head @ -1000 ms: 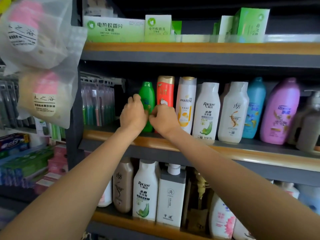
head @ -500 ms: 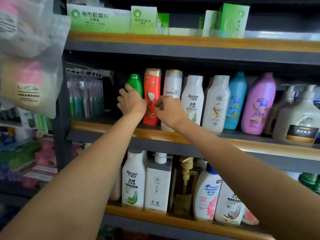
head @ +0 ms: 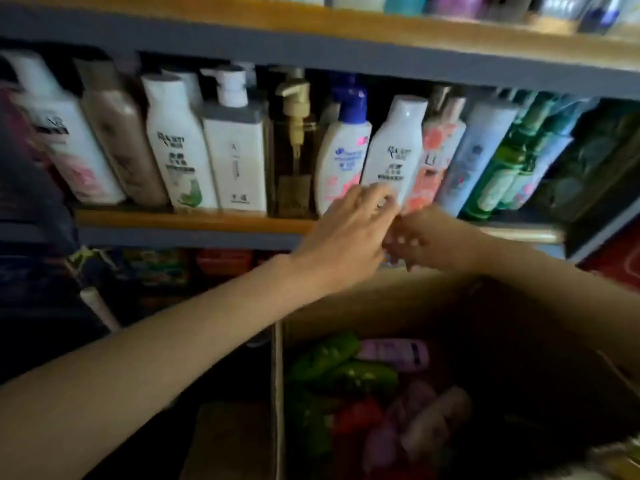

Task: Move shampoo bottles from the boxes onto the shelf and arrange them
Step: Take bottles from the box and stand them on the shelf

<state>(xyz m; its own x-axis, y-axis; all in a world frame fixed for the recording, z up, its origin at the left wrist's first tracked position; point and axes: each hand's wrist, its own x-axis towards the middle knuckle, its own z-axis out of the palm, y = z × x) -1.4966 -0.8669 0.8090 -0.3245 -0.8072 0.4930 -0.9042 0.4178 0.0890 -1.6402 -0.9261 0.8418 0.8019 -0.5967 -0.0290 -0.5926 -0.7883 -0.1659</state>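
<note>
My left hand (head: 349, 233) and my right hand (head: 427, 237) hang close together in front of the lower shelf (head: 194, 221), both blurred and holding nothing that I can see. The left fingers are relaxed and reach near the base of a white bottle (head: 398, 147); contact is unclear. My right hand's fingers droop loosely curled. Upright shampoo bottles fill this shelf, among them a white one with a blue cap (head: 343, 157). Below my hands an open cardboard box (head: 346, 310) holds lying green bottles (head: 332, 358), a purple bottle (head: 394, 353) and pink bottles (head: 433, 420).
A clear pump bottle (head: 294, 150) stands at mid shelf and green tubes (head: 505, 164) lean at its right end. The shelf above (head: 381, 29) carries more bottles. Packaged goods (head: 221, 261) sit dimly under the lower shelf. A dark hanging item (head: 31, 202) covers the left edge.
The view has dropped from the middle shelf to the lower shelf and the box. Both hands left the green and red bottles and came down, empty, to the lower shelf's front.
</note>
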